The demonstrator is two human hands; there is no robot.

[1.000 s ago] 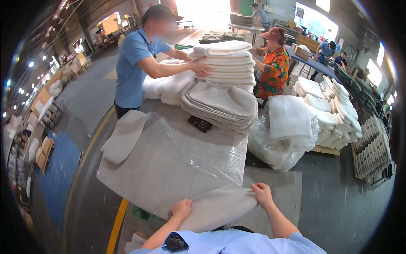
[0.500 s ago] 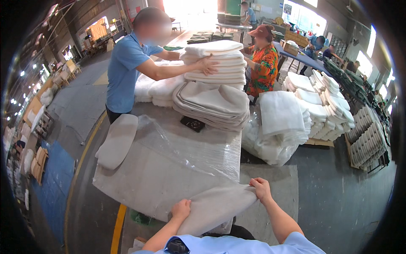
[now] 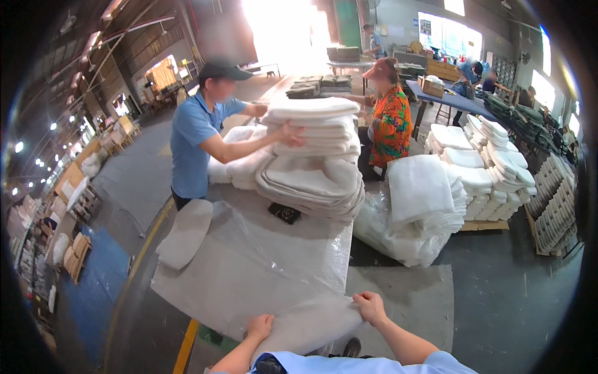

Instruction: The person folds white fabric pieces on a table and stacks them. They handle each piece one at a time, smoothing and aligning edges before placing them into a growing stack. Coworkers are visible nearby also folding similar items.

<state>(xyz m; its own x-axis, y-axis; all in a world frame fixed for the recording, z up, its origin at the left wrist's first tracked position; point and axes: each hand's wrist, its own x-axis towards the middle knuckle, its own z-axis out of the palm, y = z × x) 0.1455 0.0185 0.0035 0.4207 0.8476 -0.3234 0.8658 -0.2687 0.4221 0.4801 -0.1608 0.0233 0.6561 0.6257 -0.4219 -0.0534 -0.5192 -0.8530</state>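
Note:
An off-white soft padded cloth piece [image 3: 308, 325] stretches between my hands at the near edge of the plastic-covered table [image 3: 249, 277]. My left hand [image 3: 260, 326] is closed on its left edge. Its right corner is pinched in my right hand [image 3: 370, 308]. A similar rounded pad [image 3: 184, 234] rests at the table's left edge. Farther back, folded off-white pieces [image 3: 311, 181] lie in a pile, with a small dark patterned item [image 3: 284, 212] by them. A stack of thick white pads [image 3: 314, 128] rises behind that pile.
Across the table a co-worker in a blue shirt [image 3: 194, 146] has hands on the white stack; another in a patterned orange top [image 3: 392, 124] stands at its right. Plastic-wrapped pads [image 3: 423, 193] and more white pad stacks [image 3: 483, 156] stand on the right-hand floor.
The padded piece and both my hands sit lower and slightly left in the view, still gripped. My view has tilted up, and the blue-shirted co-worker has leaned the head toward the stack.

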